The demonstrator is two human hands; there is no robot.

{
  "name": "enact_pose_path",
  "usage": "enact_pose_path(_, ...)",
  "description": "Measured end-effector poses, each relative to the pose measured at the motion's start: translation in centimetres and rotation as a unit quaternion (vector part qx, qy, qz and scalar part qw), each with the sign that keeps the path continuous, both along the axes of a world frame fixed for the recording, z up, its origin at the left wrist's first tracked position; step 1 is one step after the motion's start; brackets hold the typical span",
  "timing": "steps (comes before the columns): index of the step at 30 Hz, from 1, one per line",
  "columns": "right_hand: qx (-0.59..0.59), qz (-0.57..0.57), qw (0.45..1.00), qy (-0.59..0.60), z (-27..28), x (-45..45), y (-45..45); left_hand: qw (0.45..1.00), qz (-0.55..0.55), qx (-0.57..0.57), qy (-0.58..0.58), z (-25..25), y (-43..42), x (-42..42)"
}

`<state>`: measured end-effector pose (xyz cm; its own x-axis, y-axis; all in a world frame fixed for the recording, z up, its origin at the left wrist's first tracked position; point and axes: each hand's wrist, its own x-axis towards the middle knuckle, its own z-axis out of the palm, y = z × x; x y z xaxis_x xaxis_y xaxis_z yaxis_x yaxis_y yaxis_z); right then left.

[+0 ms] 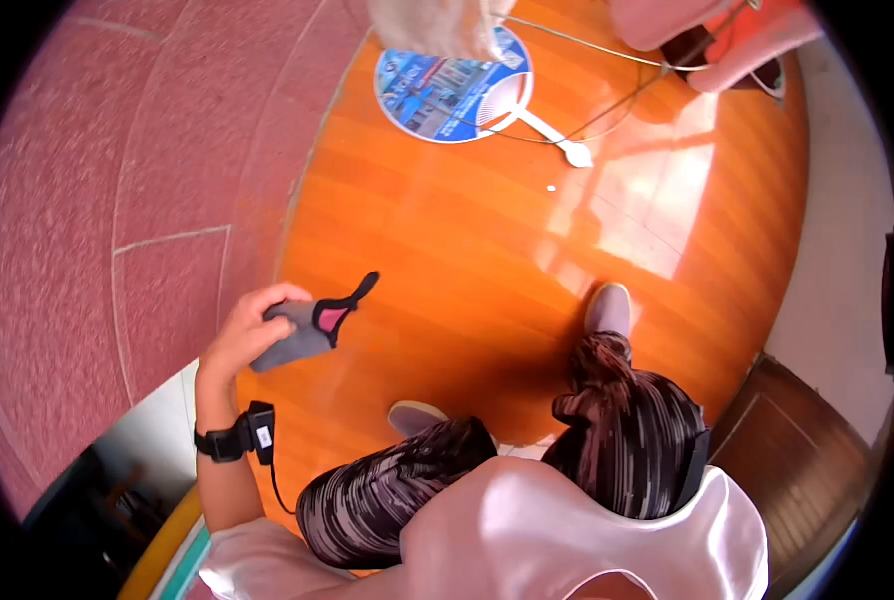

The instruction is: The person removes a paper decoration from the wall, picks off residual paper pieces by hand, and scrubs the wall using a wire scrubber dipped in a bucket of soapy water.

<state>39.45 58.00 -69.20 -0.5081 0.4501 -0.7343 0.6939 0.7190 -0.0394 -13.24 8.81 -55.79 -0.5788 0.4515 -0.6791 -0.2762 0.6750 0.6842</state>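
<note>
the left hand [252,330], between eight and nine o'clock, pinches a grey pouch [297,346] along its side, thumb against the fingers. so the pouch is already in hand, seemingly held above the wooden floor [417,215] and just beside the edge of the reddish surface [167,190] at nine o'clock. its black-trimmed mouth faces three o'clock and shows a pink lining [333,318], while the black strap [366,288] sticks out free towards two o'clock. as things stand, then, the gripping is done, and fastening the strap is not; whether anything sits inside the pouch, i cannot tell. the right hand is out of view, so i cannot tell how its fingers are set. at twelve o'clock a blue round fan [432,98] lies untouched on the floor, its handle [552,135] pointing to four o'clock, partly under a pale cloth [432,25].
</note>
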Motion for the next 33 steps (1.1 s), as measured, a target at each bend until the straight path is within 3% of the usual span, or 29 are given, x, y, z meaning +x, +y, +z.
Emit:
enact_pose_path(2, 0.006, 0.038, 0.999, 0.024, -1.8, -3.1, 3.7, 0.999, -0.004, 0.037, -0.019, 0.4, -0.6, 0.3)
enact_pose_path(4, 0.008, 0.079, 0.996, 0.045, -4.0, -7.4, 7.2, 0.997, -0.006, 0.059, 0.045, -0.5, -2.3, 1.3)
enact_pose_path(11, 0.037, 0.215, 0.969, 0.115, -4.0, -23.6, 10.9, 0.977, 0.041, -0.049, 0.203, -0.2, -9.5, 8.1)
enact_pose_path(13, 0.027, 0.263, 0.952, 0.155, -3.0, -28.8, 10.0, 0.981, 0.109, -0.059, 0.151, 0.5, -10.5, 9.8)
enact_pose_path(17, -0.035, 0.395, 0.883, 0.25, 0.5, -41.4, 0.2, 0.967, 0.243, -0.019, 0.07, 0.2, -9.0, 11.1)
enact_pose_path(19, -0.077, 0.472, 0.834, 0.273, 3.6, -46.7, -8.0, 0.969, 0.194, 0.103, 0.111, -2.3, -7.6, 11.0)
enact_pose_path(22, -0.171, 0.595, 0.732, 0.285, 4.6, -52.2, -18.0, 0.987, 0.119, 0.09, 0.063, -2.3, -2.9, 9.7)
enact_pose_path(24, -0.18, 0.621, 0.727, 0.233, 2.9, -54.2, -23.0, 0.999, 0.024, -0.031, 0.036, -0.9, 0.0, 8.6)
enact_pose_path(26, -0.213, 0.631, 0.698, 0.265, 3.1, -54.5, -27.6, 0.997, 0.051, -0.038, 0.051, -2.1, 1.3, 8.5)
enact_pose_path(28, -0.218, 0.615, 0.716, 0.247, 4.2, -54.2, -31.4, 0.976, 0.197, 0.068, 0.057, -4.1, 1.7, 8.4)
enact_pose_path(29, -0.215, 0.599, 0.737, 0.228, 5.0, -54.2, -32.8, 0.961, 0.249, 0.094, 0.069, -7.6, 1.2, 8.2)
enact_pose_path(33, -0.188, 0.615, 0.733, 0.222, 7.1, -54.3, -35.3, 0.911, 0.363, 0.159, 0.118, -9.6, 0.8, 7.2)
